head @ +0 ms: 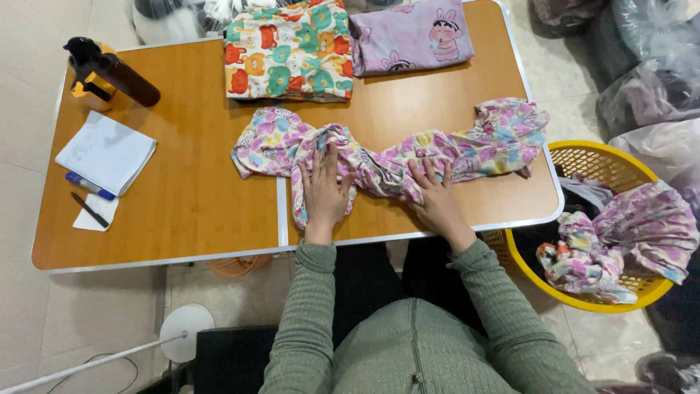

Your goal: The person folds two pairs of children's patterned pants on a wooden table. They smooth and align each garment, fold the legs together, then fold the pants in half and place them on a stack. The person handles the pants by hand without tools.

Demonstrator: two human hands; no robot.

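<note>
A crumpled pink floral garment [394, 149] lies stretched across the wooden table [189, 197], from the middle to the right edge. My left hand [323, 191] rests flat on its bunched left part with fingers spread. My right hand [434, 195] presses flat on the middle of the same garment, fingers apart. Neither hand grips the cloth. Both arms wear green ribbed sleeves.
Two folded garments lie at the far edge: a bear-print one [290, 49] and a lilac one [410, 35]. A dark spray bottle [109, 71], white paper [106, 152], and two pens [89, 186] sit at left. A yellow basket [583, 157] with floral cloth [627, 237] stands at right.
</note>
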